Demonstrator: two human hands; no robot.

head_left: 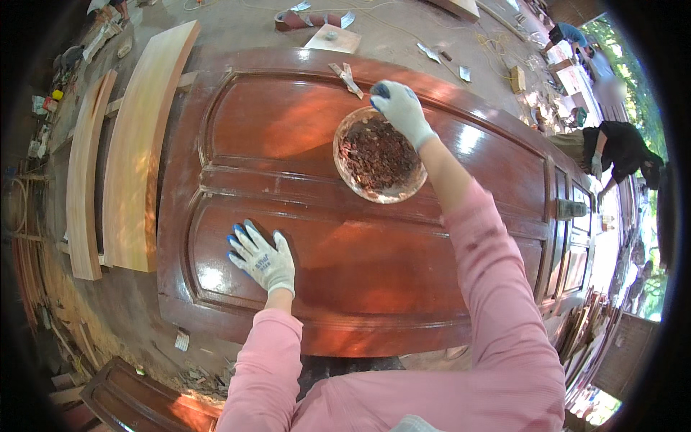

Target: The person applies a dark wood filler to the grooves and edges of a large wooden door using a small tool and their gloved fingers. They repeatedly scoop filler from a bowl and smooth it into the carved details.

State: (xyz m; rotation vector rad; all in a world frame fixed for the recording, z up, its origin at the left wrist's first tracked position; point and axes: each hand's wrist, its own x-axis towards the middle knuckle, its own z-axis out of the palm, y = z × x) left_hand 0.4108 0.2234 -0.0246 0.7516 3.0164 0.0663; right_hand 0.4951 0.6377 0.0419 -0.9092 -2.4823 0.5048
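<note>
Right hand [403, 108], in a white glove with blue fingertips, was positioned with its fingers bent inward above the upper right rim of a round bowl [392, 195]; whether it gripped anything could not be told, as the fingertips were turned away from view. Left hand [265, 263], gloved alike, lay palm down with its fingers spread wide on the lower left panel of a reddish-brown wooden door [374, 266], and no object showed in it. The bowl stood upright on the door, near its upper middle, and contained dark reddish-brown flaky material [378, 155]. Just beyond the bowl, two pale, crossed flat pieces [348, 79] lay near the door's far edge. To the left of the door, two light-coloured planks [147, 151] ran side by side. On the floor [237, 32] beyond were curled brown abrasive strips [314, 21] and a square pale board [333, 39]. At the far right, a co-worker [625, 147] in dark clothing bent toward the door's other end.
</note>
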